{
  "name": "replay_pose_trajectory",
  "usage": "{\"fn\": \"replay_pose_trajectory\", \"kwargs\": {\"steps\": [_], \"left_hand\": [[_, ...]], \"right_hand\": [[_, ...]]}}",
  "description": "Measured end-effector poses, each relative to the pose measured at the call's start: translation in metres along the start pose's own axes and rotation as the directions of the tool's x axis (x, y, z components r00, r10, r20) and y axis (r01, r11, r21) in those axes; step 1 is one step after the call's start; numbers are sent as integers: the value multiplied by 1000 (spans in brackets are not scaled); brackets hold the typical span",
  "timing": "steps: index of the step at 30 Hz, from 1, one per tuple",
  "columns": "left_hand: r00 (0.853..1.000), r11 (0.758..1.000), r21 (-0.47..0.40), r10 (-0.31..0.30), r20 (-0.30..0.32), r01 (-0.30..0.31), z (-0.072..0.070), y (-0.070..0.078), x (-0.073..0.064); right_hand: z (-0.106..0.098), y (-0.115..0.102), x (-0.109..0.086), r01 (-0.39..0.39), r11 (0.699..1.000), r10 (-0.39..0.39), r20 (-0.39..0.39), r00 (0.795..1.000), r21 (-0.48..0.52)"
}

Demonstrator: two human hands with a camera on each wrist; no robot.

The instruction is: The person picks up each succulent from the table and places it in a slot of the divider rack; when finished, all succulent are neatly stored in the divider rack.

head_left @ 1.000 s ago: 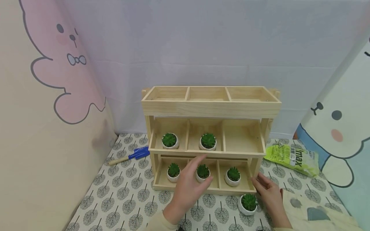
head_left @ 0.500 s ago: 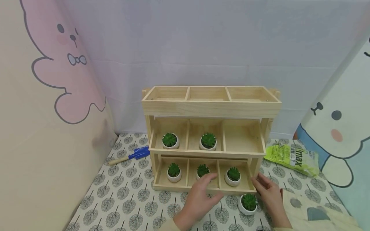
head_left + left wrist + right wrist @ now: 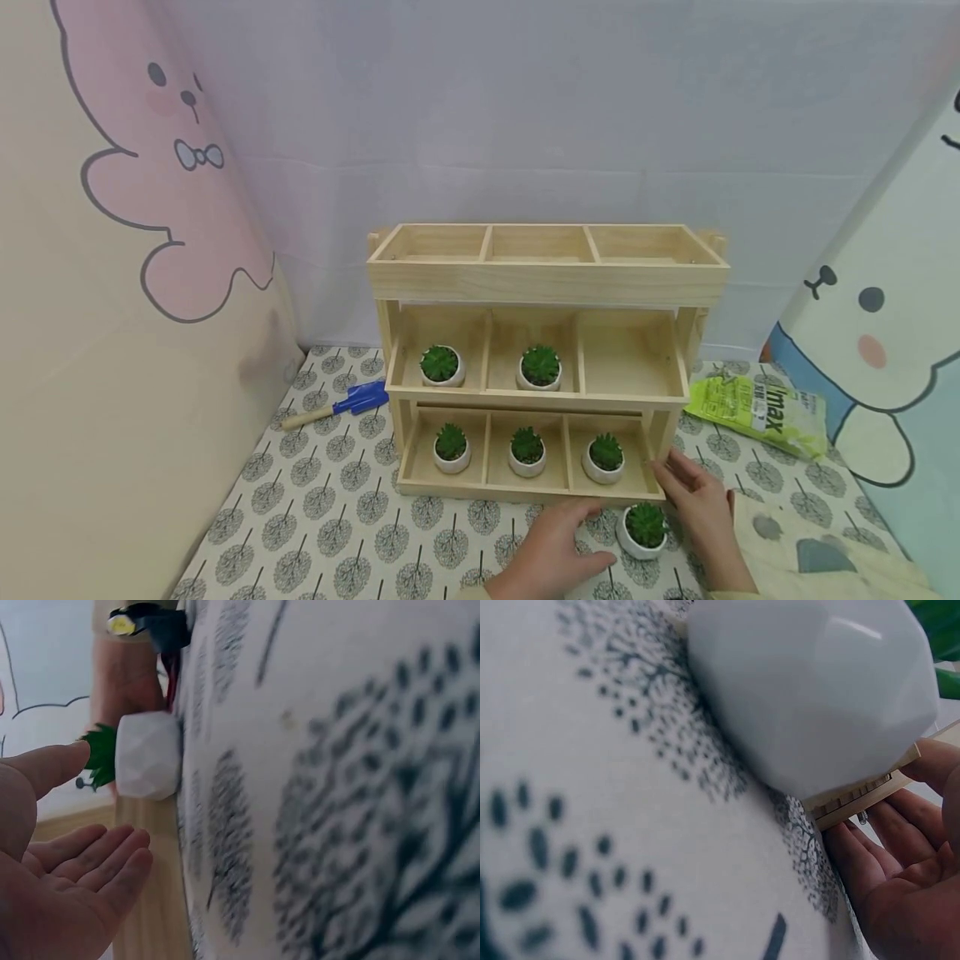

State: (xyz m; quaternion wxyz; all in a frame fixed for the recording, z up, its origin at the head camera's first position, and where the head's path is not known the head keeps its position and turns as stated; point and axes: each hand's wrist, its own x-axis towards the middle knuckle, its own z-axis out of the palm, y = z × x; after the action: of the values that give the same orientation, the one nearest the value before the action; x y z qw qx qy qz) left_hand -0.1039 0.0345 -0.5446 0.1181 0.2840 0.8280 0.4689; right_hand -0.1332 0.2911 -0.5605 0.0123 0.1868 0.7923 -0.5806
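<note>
On the tablecloth before the wooden plant shelf's [image 3: 547, 282] right corner stands a white pot with a green succulent [image 3: 642, 532]. My left hand [image 3: 551, 550] is just left of it, thumb and fingers spread, holding nothing. In the left wrist view, the white pot [image 3: 148, 755] shows beyond the spread thumb and fingers. My right hand [image 3: 699, 508] holds the lower right end of the shelf, thumb on one side and fingers on the other. The right wrist view shows that hand [image 3: 907, 862] at the wooden edge, partly behind the large white pot [image 3: 810, 690].
Potted succulents sit in all three bottom compartments, including a middle one [image 3: 527, 452], and in two on the middle tier [image 3: 540, 367]. A blue trowel [image 3: 360, 399] lies left of the shelf. At right are a green bag [image 3: 757, 414] and a cream cloth [image 3: 817, 542].
My left hand has moved right and down, away from the front of the bottom tier to beside the loose potted succulent. The right hand has stayed at the shelf's corner.
</note>
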Motion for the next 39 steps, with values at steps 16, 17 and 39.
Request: {"fn": "replay_pose_trajectory", "kwargs": {"steps": [16, 17, 39], "left_hand": [[992, 973, 204, 92, 88, -108, 24, 7, 18], [992, 972, 204, 97, 83, -112, 25, 7, 20], [976, 986, 152, 34, 216, -68, 45, 19, 52]], "right_hand": [[1, 2, 0, 22, 1000, -22, 5, 1000, 12], [1, 2, 0, 23, 1000, -23, 2, 1000, 8], [0, 1, 1, 7, 1000, -7, 9, 1000, 17]]}}
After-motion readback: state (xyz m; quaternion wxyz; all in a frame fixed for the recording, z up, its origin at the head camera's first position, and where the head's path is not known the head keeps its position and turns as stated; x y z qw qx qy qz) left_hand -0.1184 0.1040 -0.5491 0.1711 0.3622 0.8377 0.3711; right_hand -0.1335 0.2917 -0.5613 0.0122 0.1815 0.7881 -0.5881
